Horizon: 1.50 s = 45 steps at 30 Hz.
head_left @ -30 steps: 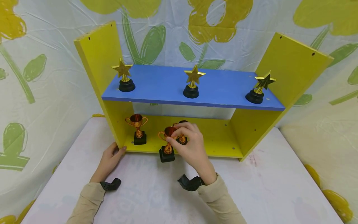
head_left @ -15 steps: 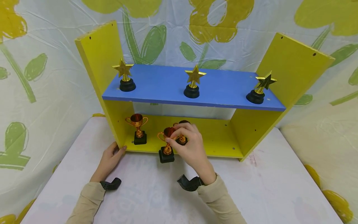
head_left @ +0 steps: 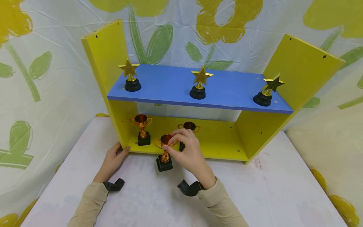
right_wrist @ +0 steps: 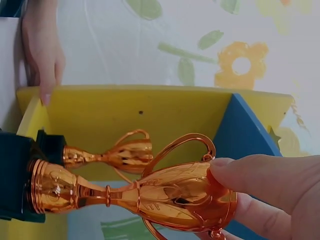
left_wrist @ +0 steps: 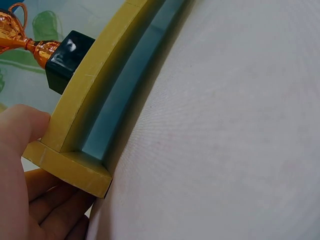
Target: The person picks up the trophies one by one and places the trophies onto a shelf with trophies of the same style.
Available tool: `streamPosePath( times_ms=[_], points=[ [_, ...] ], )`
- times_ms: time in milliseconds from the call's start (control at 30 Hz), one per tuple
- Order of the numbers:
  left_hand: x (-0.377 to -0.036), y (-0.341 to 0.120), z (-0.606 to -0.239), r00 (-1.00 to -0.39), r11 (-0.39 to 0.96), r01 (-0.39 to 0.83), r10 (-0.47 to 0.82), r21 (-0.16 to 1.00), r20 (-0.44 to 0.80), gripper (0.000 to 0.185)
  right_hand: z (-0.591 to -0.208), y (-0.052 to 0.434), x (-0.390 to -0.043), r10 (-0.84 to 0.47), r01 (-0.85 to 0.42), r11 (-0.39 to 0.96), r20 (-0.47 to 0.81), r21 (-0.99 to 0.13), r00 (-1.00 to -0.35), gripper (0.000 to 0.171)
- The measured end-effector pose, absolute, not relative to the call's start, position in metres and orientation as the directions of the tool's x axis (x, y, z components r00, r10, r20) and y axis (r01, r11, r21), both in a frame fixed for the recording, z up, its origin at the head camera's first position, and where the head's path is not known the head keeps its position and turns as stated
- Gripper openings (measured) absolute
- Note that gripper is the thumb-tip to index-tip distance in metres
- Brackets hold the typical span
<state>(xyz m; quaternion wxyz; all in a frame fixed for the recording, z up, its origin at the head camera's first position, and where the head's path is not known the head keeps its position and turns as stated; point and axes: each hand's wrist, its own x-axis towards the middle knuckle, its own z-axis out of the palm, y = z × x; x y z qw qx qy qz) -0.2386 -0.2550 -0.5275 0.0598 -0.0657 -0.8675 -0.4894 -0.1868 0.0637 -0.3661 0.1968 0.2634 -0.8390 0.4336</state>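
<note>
My right hand [head_left: 188, 151] pinches a bronze-coloured trophy cup [head_left: 165, 156] by its bowl near the rim. The cup is held in front of the lower shelf's front edge, its black base pointing down. In the right wrist view the trophy cup [right_wrist: 175, 195] fills the foreground, thumb against the bowl. My left hand [head_left: 114, 160] grips the lower left front corner of the yellow and blue shelf unit [head_left: 198, 104]. In the left wrist view the thumb lies on the yellow board [left_wrist: 85, 85], other fingers behind the corner.
Two more trophy cups stand on the lower yellow board, one at left [head_left: 143, 134] and another [head_left: 189, 126] partly hidden behind my right hand. Three gold star trophies, including the middle one [head_left: 199, 80], stand along the blue shelf. White cloth [head_left: 136, 201] covers the table.
My right hand has drawn the trophy cup slightly left and nearer to me, showing more of the cup behind. My left hand stays at the corner. The head view has shifted slightly.
</note>
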Motion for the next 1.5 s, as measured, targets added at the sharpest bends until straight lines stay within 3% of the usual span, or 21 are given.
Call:
streamPosePath(
  times_ms=[1500],
  points=[
    [-0.238,-0.254,-0.528,-0.982,0.519,0.186,0.064,0.834,0.179,0.054,-0.333,0.134,-0.190,-0.021,-0.505,0.538,0.589,-0.674,-0.808,0.016]
  ],
)
